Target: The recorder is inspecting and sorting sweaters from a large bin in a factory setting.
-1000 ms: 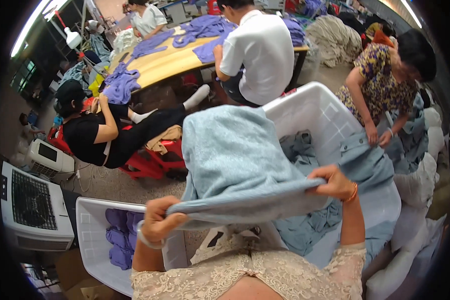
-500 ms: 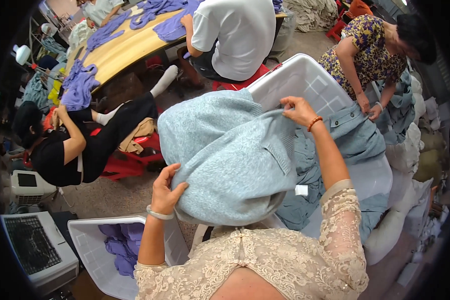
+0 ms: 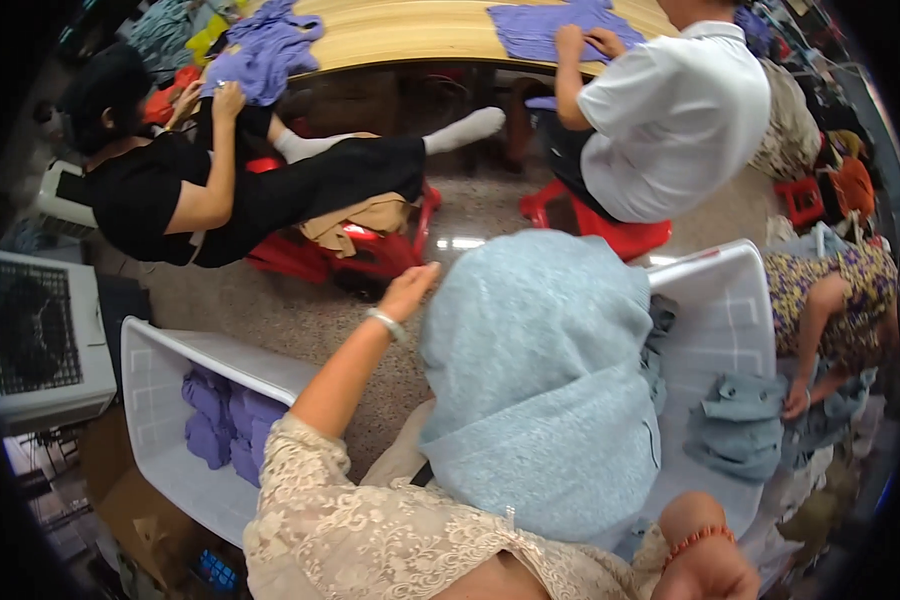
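A light blue knitted garment (image 3: pixel 540 370) bulges up in front of my body, with a short dark slit near its right side. My left hand (image 3: pixel 410 292) is beside its upper left edge, fingers stretched out; whether the fingertips touch the cloth I cannot tell. My right hand (image 3: pixel 710 575) is low at the right, bent back near my body below the garment's right corner. Its back and wrist show, but its fingers are mostly hidden, so I cannot make out whether it grips anything.
At the left stands a white bin (image 3: pixel 210 345) with folded purple garments (image 3: pixel 215 420). Another white bin (image 3: pixel 720 310) is at the right, where a person handles a blue-grey buttoned garment (image 3: pixel 740 425). Two people sit on red stools by a wooden table (image 3: pixel 400 35). An air cooler (image 3: pixel 45 330) stands far left.
My right hand has left the garment's upper right edge and dropped to the lower right. My left hand has come off its lower left side and moved up. The view has turned left.
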Motion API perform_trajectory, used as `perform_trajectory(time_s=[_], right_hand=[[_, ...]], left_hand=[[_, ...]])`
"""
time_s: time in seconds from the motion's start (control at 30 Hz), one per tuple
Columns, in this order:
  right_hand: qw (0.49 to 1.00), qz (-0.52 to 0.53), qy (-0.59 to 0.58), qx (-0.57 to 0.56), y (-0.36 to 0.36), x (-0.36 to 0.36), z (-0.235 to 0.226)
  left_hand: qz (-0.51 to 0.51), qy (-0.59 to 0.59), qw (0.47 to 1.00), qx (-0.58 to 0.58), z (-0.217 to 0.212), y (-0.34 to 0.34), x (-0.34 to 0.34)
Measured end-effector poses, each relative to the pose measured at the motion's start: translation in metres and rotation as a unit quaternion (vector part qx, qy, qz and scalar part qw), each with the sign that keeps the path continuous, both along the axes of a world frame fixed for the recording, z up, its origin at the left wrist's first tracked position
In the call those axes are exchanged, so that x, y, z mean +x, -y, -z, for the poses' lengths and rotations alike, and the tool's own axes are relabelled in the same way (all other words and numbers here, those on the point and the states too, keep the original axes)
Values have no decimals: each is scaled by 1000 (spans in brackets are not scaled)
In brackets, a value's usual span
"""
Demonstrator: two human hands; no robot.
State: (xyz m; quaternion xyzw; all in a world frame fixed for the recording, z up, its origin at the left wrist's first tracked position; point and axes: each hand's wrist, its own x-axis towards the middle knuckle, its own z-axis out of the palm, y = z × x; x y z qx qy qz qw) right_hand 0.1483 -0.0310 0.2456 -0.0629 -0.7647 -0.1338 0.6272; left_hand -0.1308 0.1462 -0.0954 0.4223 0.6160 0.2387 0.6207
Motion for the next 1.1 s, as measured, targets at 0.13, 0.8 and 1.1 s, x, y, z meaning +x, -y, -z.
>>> perform_trajectory(time_s=[0.13, 0.8, 1.1], right_hand=[[993, -33, -94, 63, -1, -21, 5], [967, -229, -92, 63, -76, -29, 46], [952, -303, -49, 12, -76, -28, 36]], left_hand=[[8, 139, 982, -129, 9, -8, 13], [27, 253, 961, -108, -12, 9, 12], [104, 229, 962, -109, -49, 11, -10]])
